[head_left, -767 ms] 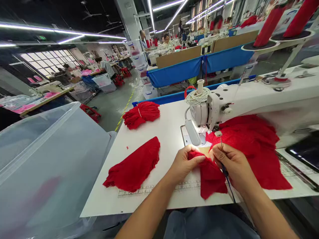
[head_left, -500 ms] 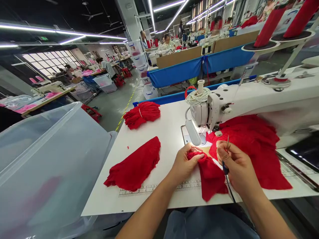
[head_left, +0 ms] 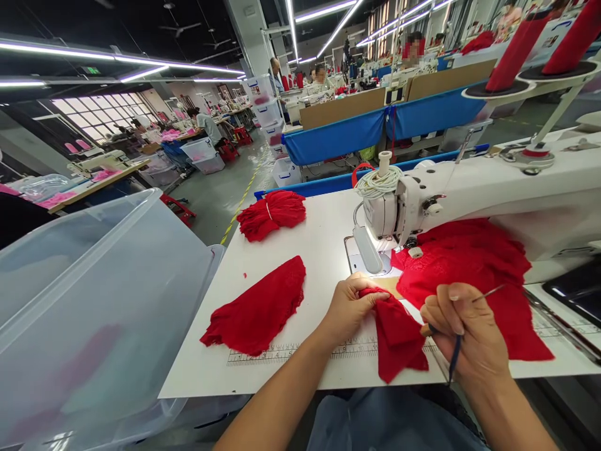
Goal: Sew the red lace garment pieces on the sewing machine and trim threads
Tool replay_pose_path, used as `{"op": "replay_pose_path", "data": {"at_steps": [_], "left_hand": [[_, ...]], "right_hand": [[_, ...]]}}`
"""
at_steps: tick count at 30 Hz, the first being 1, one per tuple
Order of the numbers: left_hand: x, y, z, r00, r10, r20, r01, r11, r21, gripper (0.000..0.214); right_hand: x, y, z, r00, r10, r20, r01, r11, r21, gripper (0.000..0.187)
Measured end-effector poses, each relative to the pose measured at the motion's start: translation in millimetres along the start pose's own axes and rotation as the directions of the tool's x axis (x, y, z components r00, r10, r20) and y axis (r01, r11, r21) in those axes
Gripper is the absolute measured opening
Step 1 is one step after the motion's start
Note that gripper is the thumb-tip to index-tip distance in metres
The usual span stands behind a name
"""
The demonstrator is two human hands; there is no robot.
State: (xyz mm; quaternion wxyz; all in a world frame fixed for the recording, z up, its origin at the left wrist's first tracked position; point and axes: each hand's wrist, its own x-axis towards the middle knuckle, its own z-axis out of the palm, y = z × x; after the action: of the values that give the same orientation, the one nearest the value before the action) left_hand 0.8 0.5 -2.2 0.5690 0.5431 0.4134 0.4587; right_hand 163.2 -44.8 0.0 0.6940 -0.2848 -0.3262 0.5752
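Note:
My left hand (head_left: 348, 308) pinches the gathered upper end of a red fabric piece (head_left: 398, 341) between thumb and fingers. The rest of that piece drapes over the table towards its front edge. To the right, my right hand (head_left: 469, 326) is raised and curled around a slim tool (head_left: 454, 358) with a dark blue handle part and a thin pointed metal tip; its exact kind is unclear. Behind my hands stands a white sewing machine (head_left: 479, 188), its lamp lit over the needle area. A larger red lace-edged cloth (head_left: 474, 266) lies beneath the machine arm.
On the white table (head_left: 323, 244) lie a flat red piece (head_left: 263, 307) and a tied red bundle (head_left: 272, 215). A printed ruler (head_left: 277, 354) runs along the front. A large clear bin (head_left: 117, 269) stands left. Red thread cones (head_left: 516, 53) rise at right.
My right hand has moved right and away from the fabric, turning so the tool's tip points right instead of up. My left hand keeps its pinch on the red piece.

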Motion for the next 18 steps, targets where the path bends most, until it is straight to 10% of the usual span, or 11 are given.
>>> {"op": "replay_pose_path", "data": {"at_steps": [9, 18], "left_hand": [[-2.7, 3.1, 1.6, 0.976, -0.159, 0.146, 0.198, 0.931, -0.308, 0.045], [-0.6, -2.5, 0.2, 0.99, -0.129, 0.049, 0.136, 0.971, -0.198, 0.041]], "right_hand": [[3.0, -7.4, -6.6, 0.986, -0.028, -0.163, 0.023, 0.999, -0.027, 0.02], [-3.1, -3.8, -4.2, 0.984, -0.039, -0.176, 0.031, 0.998, -0.045, 0.023]]}}
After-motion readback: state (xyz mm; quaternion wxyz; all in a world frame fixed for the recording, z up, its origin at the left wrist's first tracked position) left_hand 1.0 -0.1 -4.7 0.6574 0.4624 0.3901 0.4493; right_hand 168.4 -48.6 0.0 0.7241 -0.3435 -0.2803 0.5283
